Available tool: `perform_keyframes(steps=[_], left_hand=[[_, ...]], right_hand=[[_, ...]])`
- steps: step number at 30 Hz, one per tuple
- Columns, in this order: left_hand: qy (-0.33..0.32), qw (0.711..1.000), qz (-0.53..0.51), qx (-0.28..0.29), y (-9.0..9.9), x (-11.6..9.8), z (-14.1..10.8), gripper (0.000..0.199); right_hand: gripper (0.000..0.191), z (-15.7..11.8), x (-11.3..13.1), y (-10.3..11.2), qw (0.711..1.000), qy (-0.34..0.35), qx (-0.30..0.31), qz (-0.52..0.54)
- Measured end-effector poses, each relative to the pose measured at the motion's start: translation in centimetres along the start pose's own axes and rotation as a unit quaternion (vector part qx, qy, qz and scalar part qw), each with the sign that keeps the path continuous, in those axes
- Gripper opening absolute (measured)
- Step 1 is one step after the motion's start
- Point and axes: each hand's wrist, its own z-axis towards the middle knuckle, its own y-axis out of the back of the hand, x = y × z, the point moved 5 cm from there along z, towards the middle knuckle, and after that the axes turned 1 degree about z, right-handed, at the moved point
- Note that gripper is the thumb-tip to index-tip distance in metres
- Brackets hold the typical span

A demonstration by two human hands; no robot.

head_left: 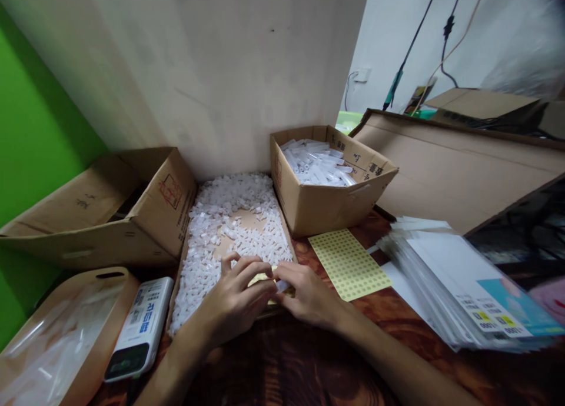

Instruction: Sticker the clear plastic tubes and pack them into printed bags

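Close together over the near edge of a shallow cardboard tray (pixel 289 241), my two hands work with curled fingers. A small translucent white plastic piece (pixel 282 285) is pinched in my right hand (pixel 306 293). My left hand (pixel 242 293) has its thumb and fingers drawn together beside that piece; what sits at its fingertips is too small to make out. Partly hidden beneath the fingers is a yellow sheet (pixel 260 278). Many small white plastic parts (pixel 229 191) cover the tray beyond my hands.
A cardboard box (pixel 304 212) of clear plastic tubes (pixel 315 162) stands behind right. Rightward lie a yellow dot-sticker sheet (pixel 348 262) and stacked printed packets (pixel 459 288). On the left are another box (pixel 163 218), a white power bank (pixel 140 323) and a tan bin (pixel 117 312) holding clear plastic.
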Motion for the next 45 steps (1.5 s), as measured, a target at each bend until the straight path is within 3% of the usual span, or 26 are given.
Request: perform_keyframes(steps=[17,45], left_hand=[[-0.034,0.999,0.033,-0.005,0.59,-0.54,0.41,0.012],[-0.017,0.999,0.042,0.026,0.02,-0.31,0.21,0.019]], right_hand=[[0.018,-0.04,0.11,0.10,1.000,0.002,0.001,0.010],[0.017,-0.10,-0.10,-0.09,1.000,-0.009,-0.001,-0.001]])
